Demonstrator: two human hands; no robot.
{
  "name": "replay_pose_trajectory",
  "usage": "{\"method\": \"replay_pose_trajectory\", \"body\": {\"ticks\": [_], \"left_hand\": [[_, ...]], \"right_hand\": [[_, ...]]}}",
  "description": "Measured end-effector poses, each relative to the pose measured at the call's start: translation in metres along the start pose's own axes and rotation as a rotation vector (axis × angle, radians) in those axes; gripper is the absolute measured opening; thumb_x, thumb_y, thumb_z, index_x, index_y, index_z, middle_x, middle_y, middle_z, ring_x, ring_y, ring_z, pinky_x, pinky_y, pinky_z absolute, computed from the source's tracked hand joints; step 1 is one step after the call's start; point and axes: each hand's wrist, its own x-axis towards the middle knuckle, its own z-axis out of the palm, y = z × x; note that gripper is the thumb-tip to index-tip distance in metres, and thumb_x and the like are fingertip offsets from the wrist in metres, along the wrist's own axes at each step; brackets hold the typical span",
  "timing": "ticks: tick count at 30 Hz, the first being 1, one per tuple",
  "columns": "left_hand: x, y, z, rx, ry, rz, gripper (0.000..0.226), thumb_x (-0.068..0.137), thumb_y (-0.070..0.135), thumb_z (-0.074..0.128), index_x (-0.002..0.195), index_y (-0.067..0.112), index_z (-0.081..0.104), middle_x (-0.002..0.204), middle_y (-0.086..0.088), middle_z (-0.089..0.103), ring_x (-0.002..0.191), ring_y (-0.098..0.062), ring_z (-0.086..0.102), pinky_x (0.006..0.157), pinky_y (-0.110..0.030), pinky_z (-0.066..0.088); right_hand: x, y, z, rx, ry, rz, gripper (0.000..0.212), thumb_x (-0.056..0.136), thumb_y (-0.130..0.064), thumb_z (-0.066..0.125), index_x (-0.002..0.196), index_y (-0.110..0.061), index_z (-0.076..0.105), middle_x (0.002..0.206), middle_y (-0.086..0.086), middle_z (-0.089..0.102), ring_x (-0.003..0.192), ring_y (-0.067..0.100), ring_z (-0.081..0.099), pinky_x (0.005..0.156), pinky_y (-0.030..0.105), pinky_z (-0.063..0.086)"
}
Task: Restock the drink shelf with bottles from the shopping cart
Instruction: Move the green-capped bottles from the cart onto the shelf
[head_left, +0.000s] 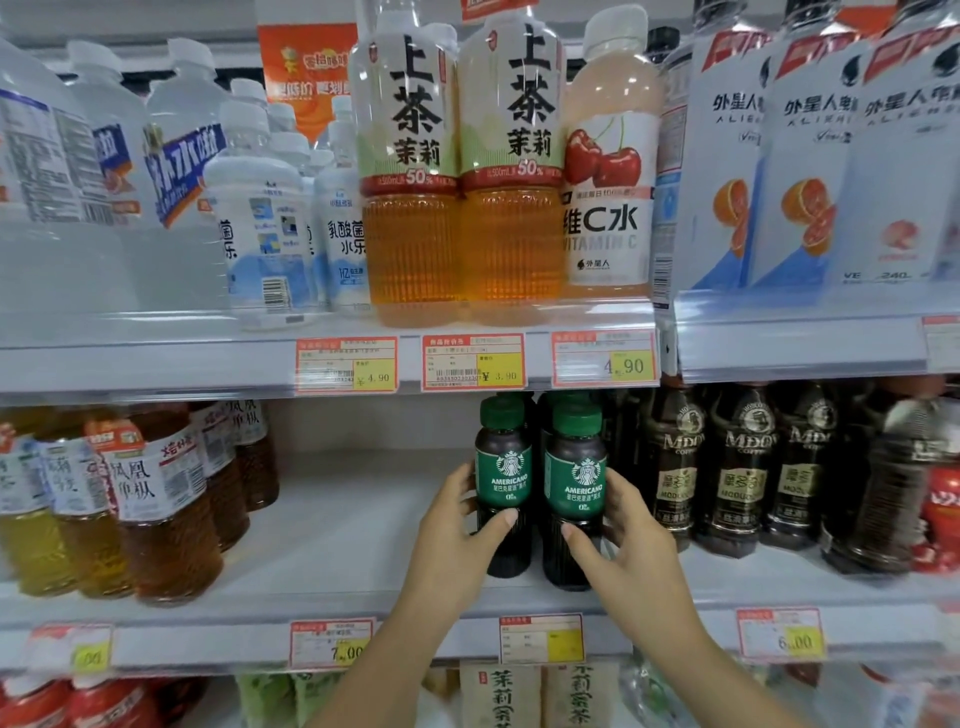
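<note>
Green-capped, the two Americano bottles (503, 467) stand on the shelf (337, 519) just left of the dark coffee bottles (675, 467), left hand (457, 525) and right hand (628, 530) each gripping one; a careless shove might topple those neighbours.

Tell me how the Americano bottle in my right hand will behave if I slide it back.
Full of dark coffee, the right Americano bottle probably feels heavy for its size. Its glossy sleeve may be slippery. Tall and narrow, it could tip if pushed high.

Bright, even overhead store light — soft blur w/ wide-angle bowing at edges, centre sharper.
</note>
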Motion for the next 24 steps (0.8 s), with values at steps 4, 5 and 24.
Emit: {"method": "replay_pose_trajectory", "body": {"ticks": [4,5,24], "left_hand": [[0.007,-0.001,0.005,0.003,-0.010,-0.002,0.049,0.088,0.009,0.062,0.117,0.041,0.038,0.109,0.032,0.047,0.103,0.012,0.048,0.082,-0.007,0.039],[0.009,-0.001,0.006,0.003,-0.010,-0.004,0.048,0.088,0.009,0.062,0.118,0.038,0.039,0.109,0.031,0.048,0.103,0.009,0.049,0.084,-0.009,0.039],[0.035,-0.005,0.027,0.055,0.037,-0.034,0.051,0.088,0.004,0.058,0.134,0.017,0.039,0.120,0.004,0.054,0.109,-0.006,0.049,0.090,-0.018,0.036]], "right_hand": [[0.001,0.001,0.003,-0.005,-0.003,0.006,0.062,0.083,-0.010,0.065,0.132,-0.034,0.036,0.119,-0.025,0.054,0.112,-0.014,0.048,0.087,0.000,0.036],[0.001,0.000,0.004,-0.015,-0.001,0.005,0.062,0.083,-0.010,0.065,0.132,-0.034,0.035,0.119,-0.026,0.053,0.112,-0.016,0.047,0.087,-0.001,0.035],[0.013,0.001,0.014,-0.062,-0.016,0.051,0.063,0.086,-0.013,0.062,0.138,-0.026,0.030,0.120,-0.012,0.057,0.110,0.002,0.054,0.090,0.014,0.041]]}}
